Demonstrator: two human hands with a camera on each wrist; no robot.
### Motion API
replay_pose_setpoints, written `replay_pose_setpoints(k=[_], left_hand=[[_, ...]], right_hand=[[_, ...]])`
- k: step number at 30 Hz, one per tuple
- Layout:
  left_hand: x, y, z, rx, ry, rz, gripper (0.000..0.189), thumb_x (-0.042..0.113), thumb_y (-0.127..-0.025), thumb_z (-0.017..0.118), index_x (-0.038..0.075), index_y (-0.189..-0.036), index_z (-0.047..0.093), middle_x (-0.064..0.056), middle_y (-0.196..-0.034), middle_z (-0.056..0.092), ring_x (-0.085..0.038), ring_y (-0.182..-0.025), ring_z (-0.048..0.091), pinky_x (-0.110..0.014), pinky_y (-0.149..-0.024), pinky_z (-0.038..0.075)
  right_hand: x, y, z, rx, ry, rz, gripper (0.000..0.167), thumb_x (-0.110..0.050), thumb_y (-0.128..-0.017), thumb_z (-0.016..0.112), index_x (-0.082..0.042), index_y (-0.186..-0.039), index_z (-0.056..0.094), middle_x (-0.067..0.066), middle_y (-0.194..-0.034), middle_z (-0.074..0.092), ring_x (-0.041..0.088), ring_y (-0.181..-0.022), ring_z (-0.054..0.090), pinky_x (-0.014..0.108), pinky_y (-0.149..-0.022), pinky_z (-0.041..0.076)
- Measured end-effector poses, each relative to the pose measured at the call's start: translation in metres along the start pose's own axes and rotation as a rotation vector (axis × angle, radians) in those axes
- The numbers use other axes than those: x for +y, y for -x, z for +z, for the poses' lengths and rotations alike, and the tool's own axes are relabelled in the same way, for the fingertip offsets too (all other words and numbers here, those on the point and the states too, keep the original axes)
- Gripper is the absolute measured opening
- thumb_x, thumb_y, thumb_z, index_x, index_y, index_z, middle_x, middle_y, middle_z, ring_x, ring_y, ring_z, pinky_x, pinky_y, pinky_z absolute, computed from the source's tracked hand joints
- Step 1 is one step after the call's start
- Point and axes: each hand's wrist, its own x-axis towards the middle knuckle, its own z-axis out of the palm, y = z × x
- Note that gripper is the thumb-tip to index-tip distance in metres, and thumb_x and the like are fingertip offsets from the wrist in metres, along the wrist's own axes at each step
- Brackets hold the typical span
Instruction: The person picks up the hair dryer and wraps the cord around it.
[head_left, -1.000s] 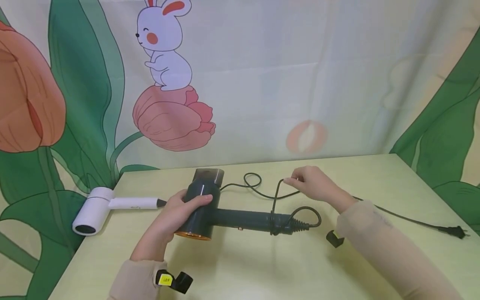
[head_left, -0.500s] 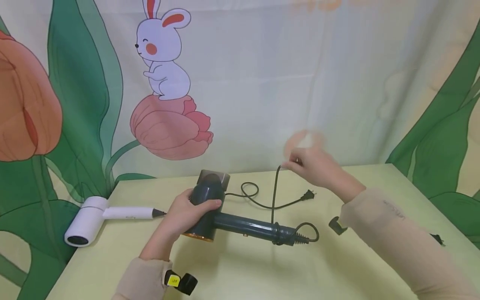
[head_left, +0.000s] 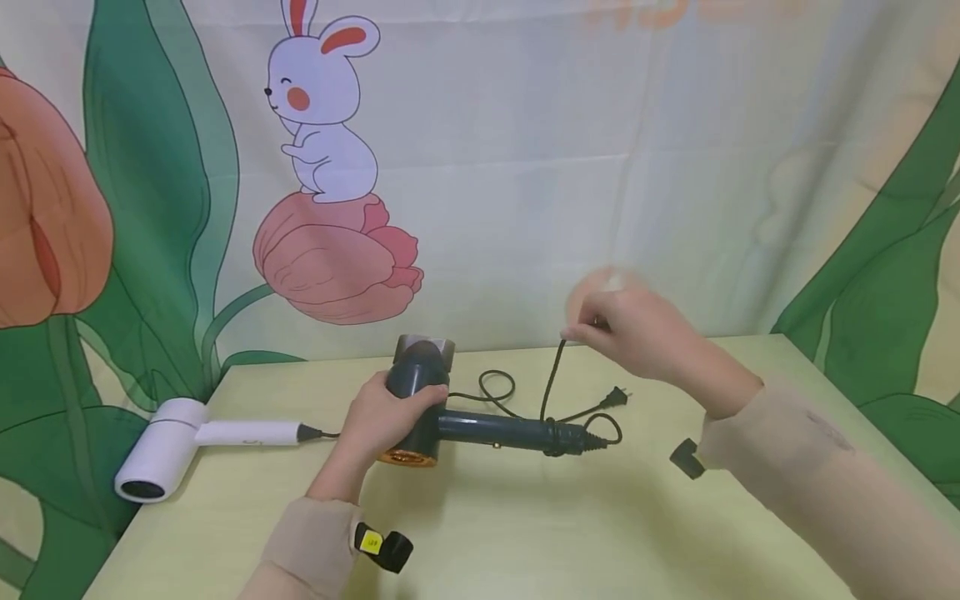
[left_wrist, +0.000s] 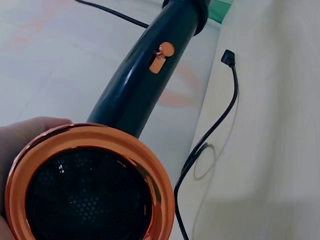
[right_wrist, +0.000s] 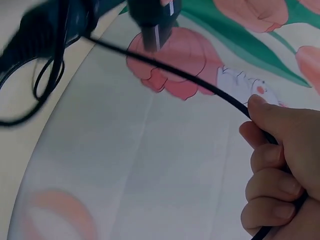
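**Glossy dark-teal hair dryer (head_left: 487, 429) held over the pale yellow-green worktop (head_left: 540, 533), slim black cord (head_left: 552, 379) pinched high**

The left hand (head_left: 390, 417) grips the dryer's barrel, thumb across its top. The right hand (head_left: 633, 329) pinches the cord between thumb and forefinger, other fingers curled round it, so it runs nearly straight up from the coils about the handle's end.

The shell looks like hard, stiff plastic, smooth enough to slip, with most of its weight probably in the barrel; that makes the barrel a sound hold. The cord should be light and springy, best taken clear of the ribbed sleeve (head_left: 595, 443). The flat grey nozzle (head_left: 446, 354) seems the part likeliest to knock loose. A matte white hair dryer (head_left: 202, 433) lies at the worktop's left.
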Motion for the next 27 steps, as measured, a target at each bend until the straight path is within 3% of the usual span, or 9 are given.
replay_pose_setpoints(k=[4, 11, 17, 21, 27], left_hand=[[0.004, -0.008, 0.002, 0.044, 0.001, -0.031, 0.095, 0.065, -0.077, 0.060, 0.000, -0.139, 0.031, -0.019, -0.129, 0.049, -0.034, -0.113, 0.053, -0.048, -0.092, 0.049], [0.010, -0.020, -0.001, 0.099, 0.032, -0.079, 0.100, 0.068, -0.076, 0.057, -0.001, -0.142, 0.026, -0.020, -0.133, 0.045, -0.033, -0.117, 0.048, -0.047, -0.096, 0.047], [0.011, -0.025, -0.005, 0.110, 0.043, -0.114, 0.104, 0.071, -0.076, 0.055, -0.002, -0.144, 0.023, -0.021, -0.137, 0.042, -0.033, -0.119, 0.046, -0.047, -0.098, 0.045], [0.013, -0.025, -0.009, 0.102, 0.121, -0.133, 0.103, 0.069, -0.076, 0.056, -0.002, -0.144, 0.024, -0.020, -0.134, 0.043, -0.032, -0.117, 0.048, -0.045, -0.097, 0.046], [0.014, -0.024, -0.012, 0.068, 0.261, -0.175, 0.101, 0.067, -0.078, 0.058, 0.000, -0.144, 0.022, -0.020, -0.135, 0.042, -0.031, -0.118, 0.050, -0.044, -0.099, 0.046]], right_hand=[[-0.009, 0.009, -0.003, -0.030, -0.104, -0.023, 0.029, -0.025, -0.090, 0.064, -0.015, -0.064, 0.056, -0.007, -0.054, 0.040, 0.006, -0.049, 0.033, 0.023, -0.053, 0.034], [-0.016, 0.028, 0.010, -0.069, -0.318, 0.021, 0.017, -0.014, -0.093, 0.056, -0.016, -0.076, 0.062, -0.010, -0.054, 0.036, 0.003, -0.049, 0.030, 0.021, -0.053, 0.034], [-0.016, 0.049, 0.029, -0.102, -0.399, 0.072, 0.012, -0.015, -0.094, 0.054, -0.015, -0.092, 0.066, -0.009, -0.064, 0.052, 0.003, -0.053, 0.041, 0.022, -0.058, 0.042], [-0.015, 0.062, 0.042, -0.110, -0.471, 0.070, 0.015, -0.012, -0.093, 0.055, -0.012, -0.100, 0.068, -0.005, -0.076, 0.062, 0.003, -0.055, 0.046, 0.022, -0.058, 0.045], [-0.006, 0.075, 0.070, -0.193, -0.566, 0.087, 0.024, -0.010, -0.092, 0.054, -0.011, -0.111, 0.069, 0.001, -0.094, 0.069, 0.000, -0.046, 0.037, 0.020, -0.046, 0.039]])
